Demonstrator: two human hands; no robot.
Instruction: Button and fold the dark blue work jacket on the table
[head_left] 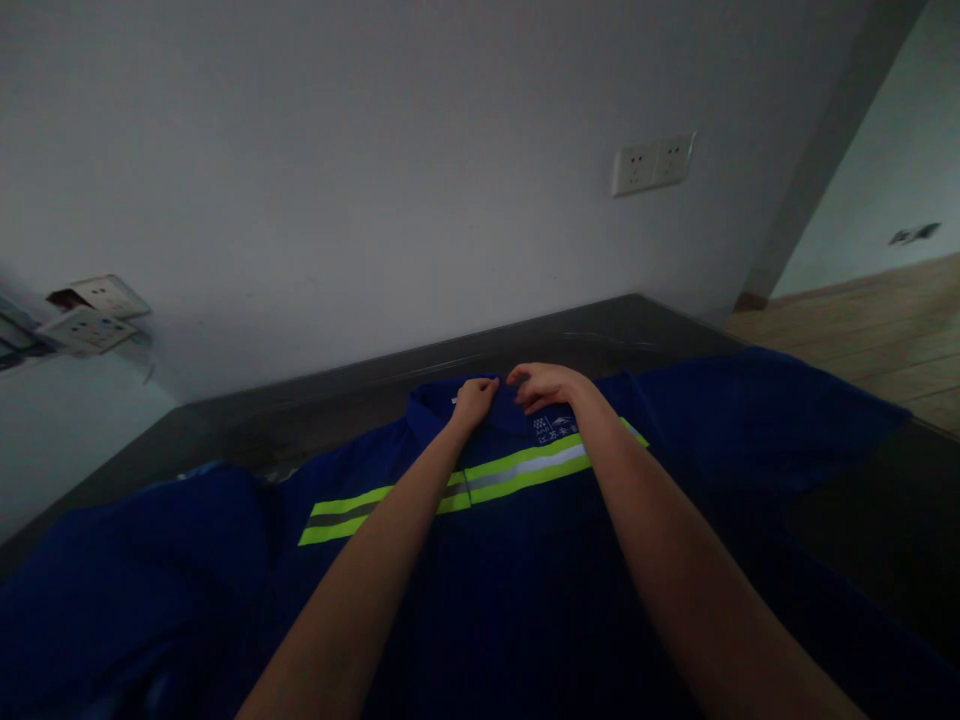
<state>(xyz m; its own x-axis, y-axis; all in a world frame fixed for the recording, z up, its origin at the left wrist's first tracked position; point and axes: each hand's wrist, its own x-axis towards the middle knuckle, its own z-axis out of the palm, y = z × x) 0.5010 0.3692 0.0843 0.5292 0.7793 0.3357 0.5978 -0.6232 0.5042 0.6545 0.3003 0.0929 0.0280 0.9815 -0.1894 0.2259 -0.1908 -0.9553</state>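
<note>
A dark blue work jacket [525, 560] lies spread face up, its sleeves out to both sides. Across its chest runs a yellow-green and silver reflective strip [525, 474], with a white printed logo [551, 430] above it on the right. My left hand [474, 402] is closed at the collar [429, 412], fingers pinching its edge. Just right of it, my right hand [546, 386] hovers at the other side of the collar with fingers curved and apart, nothing visible in them. My forearms cover part of the strip and the jacket front.
Beneath the jacket is a dark table [600, 325] pushed against a pale wall [360, 180]. Wall sockets [652, 165] sit above it at right, and more sockets [94, 315] hang at left near a loose cable. Tiled floor [885, 330] shows at far right.
</note>
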